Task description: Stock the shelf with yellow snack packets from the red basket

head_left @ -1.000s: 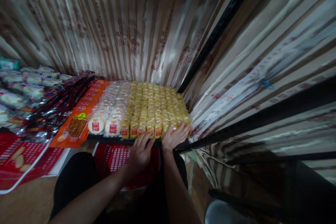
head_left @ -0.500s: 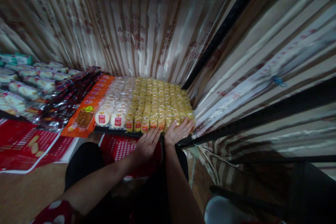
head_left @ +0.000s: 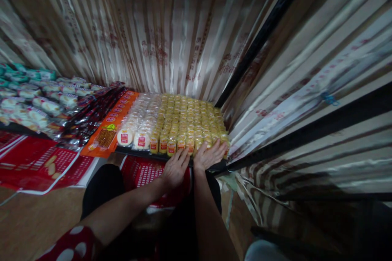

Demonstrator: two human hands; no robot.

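Observation:
Rows of small yellow wrapped snack packs (head_left: pixel 186 116) stand close together on a black-edged shelf (head_left: pixel 137 154). My left hand (head_left: pixel 177 167) lies with its fingers stretched against the front of the middle rows. Beside it, my right hand (head_left: pixel 210 155) is flat and spread, its palm side against the front packs at the right end. Neither hand is wrapped round a pack. Left of the yellow rows are white round wrapped snacks (head_left: pixel 141 140) with red labels, then an orange snack packet (head_left: pixel 105 130). The packs behind my fingers are partly hidden.
Dark red shiny packets (head_left: pixel 88 116) and white wrapped snacks (head_left: pixel 49 104) fill the shelf's left part. Red printed bags (head_left: pixel 45 163) hang below. Striped curtain sheeting (head_left: pixel 171 28) backs the shelf, and a black metal post (head_left: pixel 260 36) rises at its right corner.
The view has shifted slightly, so the shelf sits a little further right and lower. Both hands stay at the front of the yellow packs, with little visible movement.

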